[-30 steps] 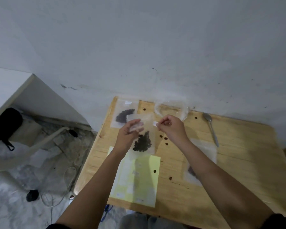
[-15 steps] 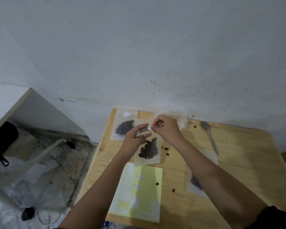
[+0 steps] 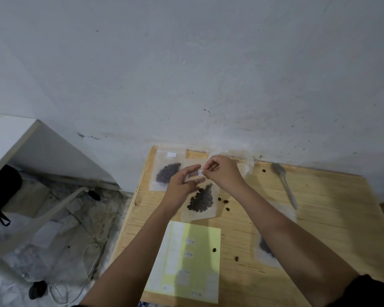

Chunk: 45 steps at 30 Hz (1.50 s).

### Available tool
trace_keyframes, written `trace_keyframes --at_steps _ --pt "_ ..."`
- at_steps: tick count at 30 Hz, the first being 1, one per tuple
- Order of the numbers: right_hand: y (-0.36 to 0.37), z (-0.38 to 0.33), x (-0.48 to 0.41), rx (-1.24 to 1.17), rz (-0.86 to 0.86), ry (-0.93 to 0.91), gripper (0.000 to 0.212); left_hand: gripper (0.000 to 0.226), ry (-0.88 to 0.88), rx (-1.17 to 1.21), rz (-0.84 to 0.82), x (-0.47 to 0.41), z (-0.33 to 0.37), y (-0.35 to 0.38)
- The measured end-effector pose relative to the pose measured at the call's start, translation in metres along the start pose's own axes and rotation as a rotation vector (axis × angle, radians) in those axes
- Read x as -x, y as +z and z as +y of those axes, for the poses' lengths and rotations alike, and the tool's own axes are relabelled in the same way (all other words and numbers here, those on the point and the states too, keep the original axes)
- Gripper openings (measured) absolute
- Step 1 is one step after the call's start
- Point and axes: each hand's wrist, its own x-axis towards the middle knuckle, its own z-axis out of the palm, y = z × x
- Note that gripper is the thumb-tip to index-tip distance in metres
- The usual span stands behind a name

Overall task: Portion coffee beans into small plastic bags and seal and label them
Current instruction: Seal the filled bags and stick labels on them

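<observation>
Left hand pinches the bag top, apparently steadying it, while right hand pinches a label against it to stick.

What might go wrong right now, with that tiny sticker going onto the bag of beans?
The right hand pinches the small label at the top of the bag, which the left hand grips only near its top. The limp plastic may buckle, so the label could land crooked or cling to a finger. The right forearm passes over a second bag, near loose beans; drawing back might sweep them off the table.
</observation>
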Motion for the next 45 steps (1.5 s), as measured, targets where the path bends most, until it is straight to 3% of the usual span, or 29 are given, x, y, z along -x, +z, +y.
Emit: trace_keyframes --at_steps 7,18,22,28,33,37,40,45 --pt "0.002 -0.003 -0.004 -0.037 0.019 0.047 0.011 0.030 0.023 0.053 0.082 -0.007 0.002 0.003" --pt "0.006 -0.005 -0.016 -0.033 0.121 0.114 0.045 0.018 0.072 0.101 0.196 -0.027 0.005 -0.007" --pt "0.011 -0.008 -0.022 -0.233 0.080 0.249 0.035 0.022 0.108 0.047 0.199 -0.037 0.013 -0.014" --pt "0.034 -0.006 -0.033 -0.358 0.045 0.279 0.029 0.031 0.117 0.075 0.279 -0.054 0.014 -0.035" --pt "0.061 0.001 -0.043 -0.317 0.153 0.294 0.015 0.057 0.011 -0.238 0.362 -0.072 0.006 -0.064" --pt "0.077 0.000 -0.058 -0.230 0.216 0.242 0.014 0.048 -0.026 -0.398 0.339 -0.075 -0.011 -0.086" --pt "0.090 0.000 -0.069 -0.193 0.159 0.198 0.025 0.042 -0.015 -0.429 0.346 -0.076 -0.022 -0.097" --pt "0.108 0.007 -0.071 0.128 -0.024 0.104 0.052 0.053 -0.080 -0.760 0.239 -0.085 -0.036 -0.106"
